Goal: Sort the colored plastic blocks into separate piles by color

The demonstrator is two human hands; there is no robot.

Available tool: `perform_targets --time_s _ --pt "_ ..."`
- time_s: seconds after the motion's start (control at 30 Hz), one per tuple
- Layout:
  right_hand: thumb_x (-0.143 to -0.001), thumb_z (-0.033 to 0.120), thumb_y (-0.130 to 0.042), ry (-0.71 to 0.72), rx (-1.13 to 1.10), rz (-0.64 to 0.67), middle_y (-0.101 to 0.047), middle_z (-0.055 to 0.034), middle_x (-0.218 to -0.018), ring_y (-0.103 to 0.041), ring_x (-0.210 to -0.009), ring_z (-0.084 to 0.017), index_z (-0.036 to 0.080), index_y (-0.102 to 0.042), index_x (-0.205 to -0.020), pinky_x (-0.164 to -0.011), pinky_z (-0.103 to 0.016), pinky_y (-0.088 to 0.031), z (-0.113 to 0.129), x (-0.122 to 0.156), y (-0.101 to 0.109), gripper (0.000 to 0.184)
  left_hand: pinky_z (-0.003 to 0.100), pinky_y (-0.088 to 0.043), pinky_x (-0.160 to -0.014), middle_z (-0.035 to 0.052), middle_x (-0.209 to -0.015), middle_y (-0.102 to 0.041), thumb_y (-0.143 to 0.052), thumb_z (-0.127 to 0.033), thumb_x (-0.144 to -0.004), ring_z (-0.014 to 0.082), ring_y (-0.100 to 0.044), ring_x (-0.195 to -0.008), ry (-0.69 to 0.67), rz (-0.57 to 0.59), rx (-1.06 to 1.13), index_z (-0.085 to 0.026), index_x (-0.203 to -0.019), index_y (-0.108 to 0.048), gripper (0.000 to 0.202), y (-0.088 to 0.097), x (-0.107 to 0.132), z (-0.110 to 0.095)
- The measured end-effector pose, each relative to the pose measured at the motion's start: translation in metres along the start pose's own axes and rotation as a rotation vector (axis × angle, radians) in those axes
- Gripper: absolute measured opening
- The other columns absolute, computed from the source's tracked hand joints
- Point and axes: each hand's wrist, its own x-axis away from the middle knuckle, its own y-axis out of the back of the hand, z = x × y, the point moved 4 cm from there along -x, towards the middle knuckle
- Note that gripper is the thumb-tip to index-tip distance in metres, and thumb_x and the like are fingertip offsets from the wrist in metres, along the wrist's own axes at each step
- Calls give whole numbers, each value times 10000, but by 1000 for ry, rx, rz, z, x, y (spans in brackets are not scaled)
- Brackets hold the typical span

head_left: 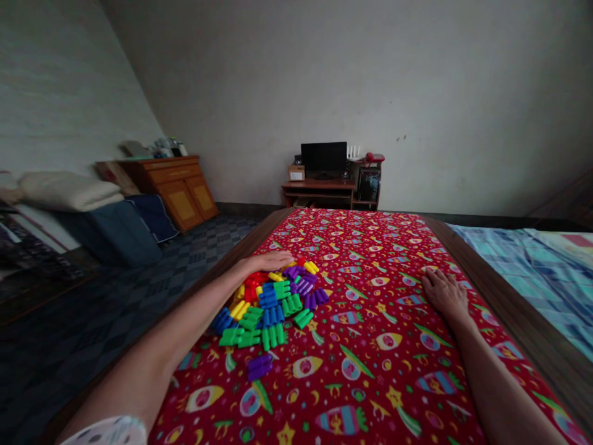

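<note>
On a red patterned cloth [365,371] lies a heap of plastic building blocks [272,300] in green, blue, yellow, red and purple. My left hand [273,261] rests at the far side of this heap, fingers stretched out and beside the red and yellow blocks. A purple block [260,367] lies apart, nearer to me than the heap. Well to the right, my right hand [447,292] lies on the cloth near its right edge, fingers spread and no block near it.
Dark wood edges [486,278] border the cloth. A bed with a blue checked sheet [523,278] stands to the right. Beyond the far end is a desk [319,185] with a monitor [324,159]. A wooden cabinet [178,188] and folded bedding [69,190] are at the left.
</note>
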Motion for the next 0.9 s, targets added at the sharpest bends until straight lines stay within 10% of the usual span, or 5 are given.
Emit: perform_targets --time_s 0.23,0.4,0.73,0.9 --pt "-978 428 -254 -10 -24 23 -556 -92 -1373 -452 -1285 -306 218 -533 -1351 -1054 -493 -342 -1 0 0 511 536 -128 -1181 36 -1559 -353 -387 -566 -938 292 -273 -1448 -26 18 -262 -334 -1442 -428 557 25 121 -37" --pt "-970 417 -280 -14 -35 3 -555 -90 -1378 -456 -1285 -309 222 -546 -1342 -1062 -503 -334 -1 1 0 497 593 -107 -1176 -30 -1604 -236 -498 -637 -876 333 -112 -1486 -342 259 -442 -423 -1472 -322 658 -16 210 -89" --pt "-965 416 -277 45 -40 -34 -602 -112 -1300 -514 -1209 -331 219 -581 -1294 -1004 -525 -384 -3 0 -1 490 536 -94 -1193 -6 -1550 -373 -383 -573 -957 262 -243 -1459 -335 106 -514 -384 -1472 -342 550 -15 146 -72" --pt "-960 430 -281 40 -45 -46 -605 -119 -1287 -519 -1195 -336 220 -594 -1277 -993 -533 -390 -4 -1 -2 493 564 -150 -1178 49 -1559 -354 -188 -518 -995 289 -251 -1456 121 -222 -349 -287 -1466 -392 563 19 157 -19"
